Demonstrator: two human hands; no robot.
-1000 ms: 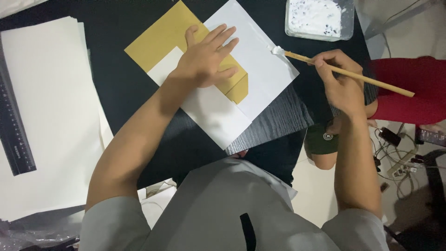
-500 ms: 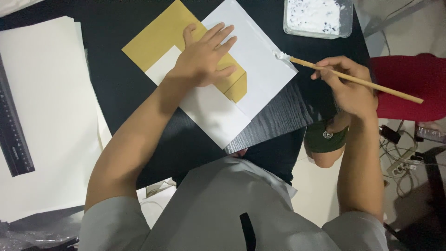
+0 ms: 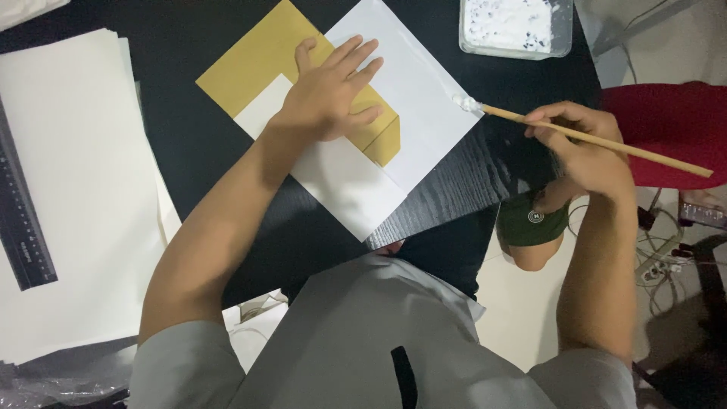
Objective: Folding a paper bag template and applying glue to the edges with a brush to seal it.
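- The left hand (image 3: 329,95) lies flat, fingers spread and released, pressing a gold sheet (image 3: 261,57) onto white paper (image 3: 409,113) on the black table (image 3: 189,151).
- The right hand (image 3: 583,148) pinches a wooden brush (image 3: 591,140); its white-loaded tip sits at the paper's right edge.
- Step in hand, by the look of it: pasting, with the sheets pinned down and the brush at the paper's edge.
- The next stroke would call for a light, even drag along that edge while the left palm keeps the sheets from sliding.
- A clear tub (image 3: 515,26) of white paste stands just beyond the paper, near the brush tip.
- Blank cream sheets (image 3: 76,189) and a black ruler (image 3: 23,227) lie well apart to the left; neither is in the way.
- The spread left fingers cover part of the gold sheet, the only obstacle to the brush.
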